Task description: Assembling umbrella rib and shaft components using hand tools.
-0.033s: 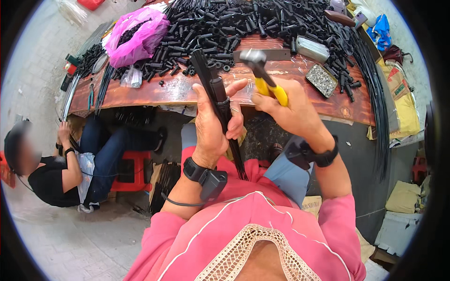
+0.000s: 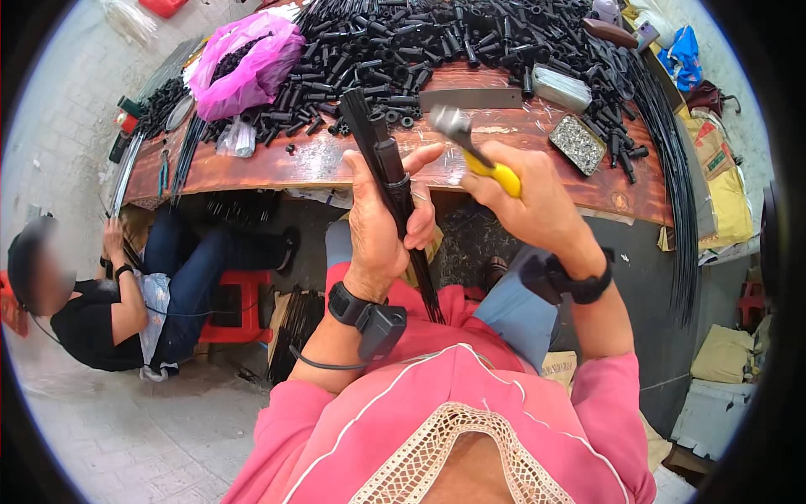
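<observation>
A slim bundle of thin black rods (image 2: 361, 118) is standing tilted in front of my lap, and a black ribbed plastic tube (image 2: 389, 158) is lying along it, near the table's front edge. My left hand (image 2: 376, 214) is clamping both, the lower fingers curling around them while thumb and index finger are spreading free. My right hand (image 2: 531, 189), apart from the left, is gripping a yellow-handled hammer with a steel head (image 2: 474, 158), which is hovering to the right of the tube without touching it. I judge that I am working partway through tapping this piece; the next move is calling for a steady bundle, an accurate swing and that index finger kept clear.

Beyond, the reddish-brown wooden table (image 2: 319, 161) is carrying a flat grey metal strip (image 2: 483, 99), a rectangular tin of small metallic bits (image 2: 577, 144) and a wide heap of black plastic tubes (image 2: 369, 63). Off to the left, a co-worker in black (image 2: 92, 332) is sitting.

The hammer head is blurring, my fingers are hiding the tube's lower part, and the frame is cutting off the heap's far side.
</observation>
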Motion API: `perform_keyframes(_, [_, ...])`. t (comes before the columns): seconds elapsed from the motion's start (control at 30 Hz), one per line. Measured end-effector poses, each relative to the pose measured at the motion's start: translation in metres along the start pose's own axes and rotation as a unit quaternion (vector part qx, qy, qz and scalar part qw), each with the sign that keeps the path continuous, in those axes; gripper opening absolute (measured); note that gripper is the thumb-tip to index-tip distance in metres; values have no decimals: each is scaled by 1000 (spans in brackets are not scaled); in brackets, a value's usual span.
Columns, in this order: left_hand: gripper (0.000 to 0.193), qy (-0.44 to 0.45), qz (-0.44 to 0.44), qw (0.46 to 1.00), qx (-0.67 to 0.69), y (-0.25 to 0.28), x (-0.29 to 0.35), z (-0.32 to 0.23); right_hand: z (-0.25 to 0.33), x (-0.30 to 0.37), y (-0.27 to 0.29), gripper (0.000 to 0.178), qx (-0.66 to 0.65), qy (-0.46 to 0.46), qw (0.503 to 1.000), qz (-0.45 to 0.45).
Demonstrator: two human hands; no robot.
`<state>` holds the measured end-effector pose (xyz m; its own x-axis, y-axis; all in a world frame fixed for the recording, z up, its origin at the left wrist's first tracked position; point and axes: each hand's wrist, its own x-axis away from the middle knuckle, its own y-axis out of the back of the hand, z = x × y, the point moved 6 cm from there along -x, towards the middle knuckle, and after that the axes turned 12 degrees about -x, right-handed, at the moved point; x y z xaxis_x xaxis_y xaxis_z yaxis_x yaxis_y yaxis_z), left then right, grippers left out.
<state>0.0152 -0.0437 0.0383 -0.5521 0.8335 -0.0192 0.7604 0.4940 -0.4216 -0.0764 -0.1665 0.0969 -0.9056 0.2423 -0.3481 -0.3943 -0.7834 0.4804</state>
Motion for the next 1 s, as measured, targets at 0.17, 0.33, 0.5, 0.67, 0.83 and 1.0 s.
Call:
perform_keyframes(0.17, [96, 7, -15, 1000, -20, 8, 0, -1, -10, 24, 2, 22, 265, -29, 963, 27])
perform_keyframes(0.33, [94, 30, -27, 999, -32, 8, 0, 2, -2, 18, -5, 22, 315, -21, 948, 31])
perform_keyframes(0.5, [94, 25, -48, 998, -22, 8, 0, 3, 4, 19, -7, 47, 306, 6, 952, -4])
perform_keyframes(0.67, [93, 24, -43, 999, -17, 7, -1, 5, 8, 21, -9, 57, 323, 15, 946, -25])
perform_keyframes(0.83, [93, 29, -37, 999, -19, 7, 1, 2, 15, 18, -7, 50, 370, 33, 928, -14])
perform_keyframes(1.0, [93, 29, -40, 998, -34, 7, 2, 5, 7, 17, -10, 38, 405, -2, 914, 8])
